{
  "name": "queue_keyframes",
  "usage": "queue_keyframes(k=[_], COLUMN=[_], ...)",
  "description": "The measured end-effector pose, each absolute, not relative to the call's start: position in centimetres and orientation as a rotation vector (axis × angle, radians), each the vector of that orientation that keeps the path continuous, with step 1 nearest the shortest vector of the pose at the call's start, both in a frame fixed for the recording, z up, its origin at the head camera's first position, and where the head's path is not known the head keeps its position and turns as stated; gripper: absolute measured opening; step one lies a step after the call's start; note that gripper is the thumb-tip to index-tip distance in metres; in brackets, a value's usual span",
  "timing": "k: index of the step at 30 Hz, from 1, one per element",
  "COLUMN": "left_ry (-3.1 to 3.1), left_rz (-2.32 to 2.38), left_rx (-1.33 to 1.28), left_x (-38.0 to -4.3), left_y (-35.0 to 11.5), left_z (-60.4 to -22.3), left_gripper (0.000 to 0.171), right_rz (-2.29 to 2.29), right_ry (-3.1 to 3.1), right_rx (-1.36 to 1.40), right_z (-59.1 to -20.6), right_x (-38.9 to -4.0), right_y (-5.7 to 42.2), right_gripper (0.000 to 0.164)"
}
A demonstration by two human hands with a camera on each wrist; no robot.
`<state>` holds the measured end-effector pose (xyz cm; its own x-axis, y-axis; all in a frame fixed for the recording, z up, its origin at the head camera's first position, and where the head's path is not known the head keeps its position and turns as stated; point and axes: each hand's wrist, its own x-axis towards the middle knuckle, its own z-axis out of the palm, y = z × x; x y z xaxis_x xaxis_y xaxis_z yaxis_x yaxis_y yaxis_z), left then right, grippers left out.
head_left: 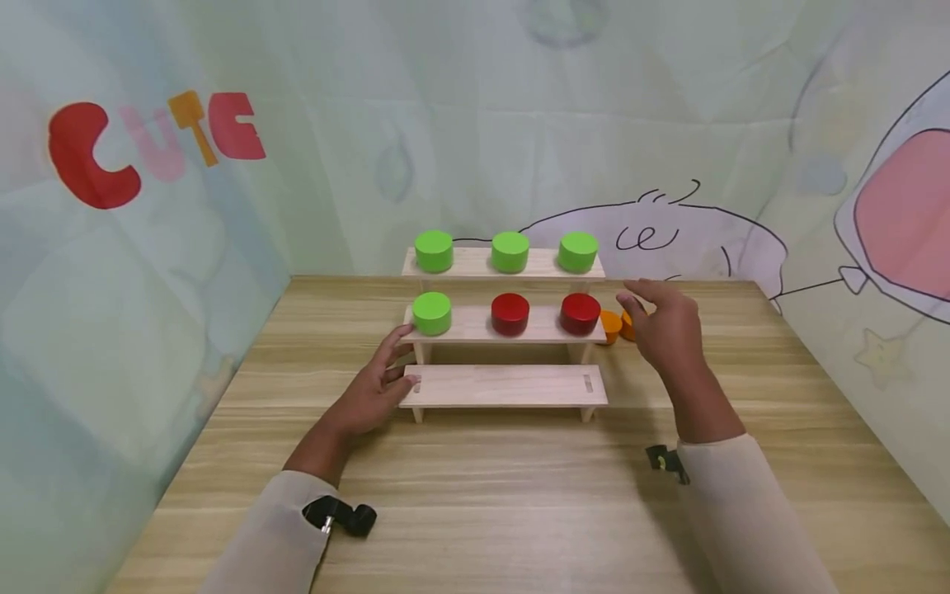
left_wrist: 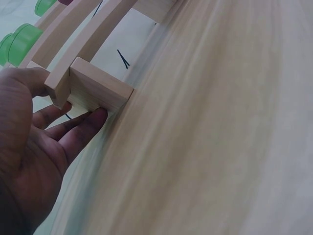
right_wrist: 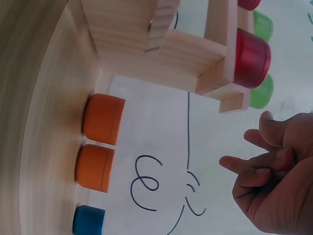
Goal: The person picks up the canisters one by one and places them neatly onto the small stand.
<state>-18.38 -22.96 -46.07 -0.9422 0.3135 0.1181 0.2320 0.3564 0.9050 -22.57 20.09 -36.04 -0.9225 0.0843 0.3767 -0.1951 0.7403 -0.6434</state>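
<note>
A three-step wooden stand [head_left: 505, 386] stands on the table. My left hand [head_left: 369, 398] grips its left end, thumb over the edge of the lowest board and fingers against the leg [left_wrist: 93, 93] beneath. Three short round green containers [head_left: 510, 252] sit along the top step. On the middle step are one green container [head_left: 432, 313] at the left and two red containers [head_left: 510, 314] at the middle and right. My right hand [head_left: 668, 326] hovers right of the stand with loosely bent fingers and holds nothing. The lowest board carries no containers.
Two orange containers [right_wrist: 103, 118] stand on the table beyond the stand's right end, partly hidden in the head view. A blue container [right_wrist: 89, 220] is beside them in the right wrist view. A printed cloth [head_left: 334, 165] hangs around the table's back and sides.
</note>
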Motion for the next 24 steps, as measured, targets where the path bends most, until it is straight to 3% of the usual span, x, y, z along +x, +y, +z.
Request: queue_keyframes(k=[15,24], left_ry=[2.518,2.522], left_rz=[1.674,1.677], left_rx=[0.529,0.506], left_x=[-18.5,-18.4], left_y=[-23.0,-23.1], left_z=[-46.2,-46.3], left_gripper=[0.079,0.079], right_rz=[1.089,1.037], right_ry=[-3.072,-3.200], right_rx=[0.015,0.132], right_z=[-37.0,-38.4], right_x=[-27.8,-29.2], right_y=[23.1,23.6], right_gripper=[0.049,0.048])
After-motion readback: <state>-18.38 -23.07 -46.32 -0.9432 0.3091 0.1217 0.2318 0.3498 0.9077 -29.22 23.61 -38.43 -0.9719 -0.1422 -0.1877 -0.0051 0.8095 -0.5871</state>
